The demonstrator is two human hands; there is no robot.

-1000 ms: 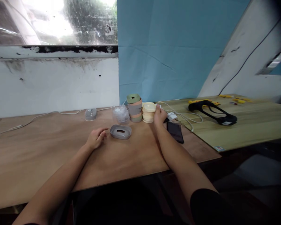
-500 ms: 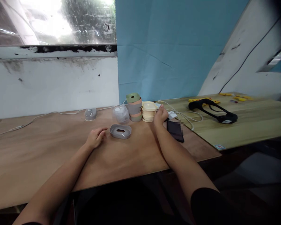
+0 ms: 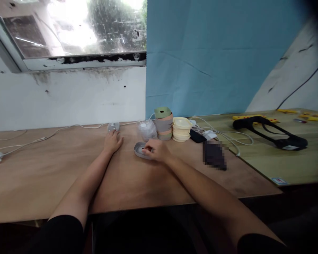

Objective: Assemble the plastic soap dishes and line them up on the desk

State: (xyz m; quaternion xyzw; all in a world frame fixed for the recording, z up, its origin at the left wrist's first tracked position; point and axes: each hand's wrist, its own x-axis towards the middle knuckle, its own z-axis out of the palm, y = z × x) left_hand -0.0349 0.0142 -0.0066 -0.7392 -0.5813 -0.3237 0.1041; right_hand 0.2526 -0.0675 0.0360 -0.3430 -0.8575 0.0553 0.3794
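A shallow grey oval dish (image 3: 139,149) lies on the brown table (image 3: 55,169). My right hand (image 3: 156,150) rests on the dish's right side, fingers curled over its rim. My left hand (image 3: 112,141) lies flat on the table just left of the dish, fingers stretched toward a small grey device (image 3: 113,127) on a white cable. Behind the dish stand a stack of clear lids (image 3: 147,130), a stack of green, pink and grey dishes (image 3: 163,123) and a stack of cream dishes (image 3: 181,129).
A dark phone (image 3: 214,155) lies right of my forearm, with a black box (image 3: 197,135) and white charger cables (image 3: 222,135) behind it. A black strap device (image 3: 272,132) and yellow pieces (image 3: 243,116) sit on the lighter table at right. A white wall and blue sheet back the tables.
My right hand left the cream stack and came back left onto the grey dish. My left hand moved forward toward the grey device. The view shifted left.
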